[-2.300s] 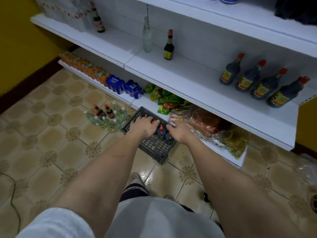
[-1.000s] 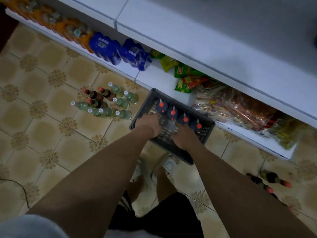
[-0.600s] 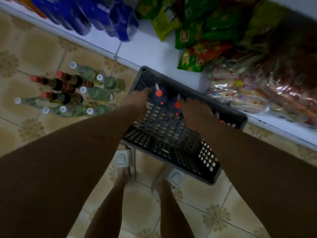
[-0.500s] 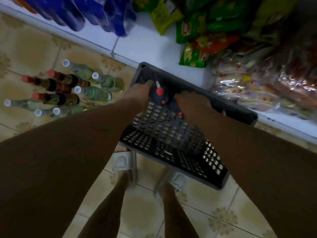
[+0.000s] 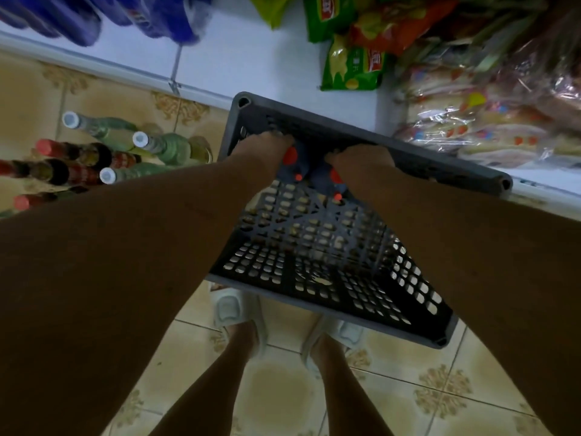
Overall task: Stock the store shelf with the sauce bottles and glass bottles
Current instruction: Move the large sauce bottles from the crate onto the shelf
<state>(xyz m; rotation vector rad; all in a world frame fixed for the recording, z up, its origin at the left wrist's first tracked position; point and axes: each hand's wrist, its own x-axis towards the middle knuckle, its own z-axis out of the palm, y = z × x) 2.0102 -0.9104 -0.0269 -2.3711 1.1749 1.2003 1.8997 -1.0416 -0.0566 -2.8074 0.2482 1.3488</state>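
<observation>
Inside grey crate [image 5: 408, 297], dark red-capped sauce bottles [image 5: 301, 165]

Small shop. White store shelf [image 5: 245, 58] beyond the grip, stocked with snack bags [image 5: 352, 67], wrapped bread packs [image 5: 471, 121], blue bottle packs [image 5: 163, 14]; bottles [image 5: 94, 155] grouped on tiled floor [image 5: 283, 398] left of grip.

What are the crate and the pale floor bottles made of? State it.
Crate: likely moulded plastic, matte dark grey, with a perforated grid. Pale bottles: apparently clear greenish glass, glossy and see-through, white caps.
</observation>
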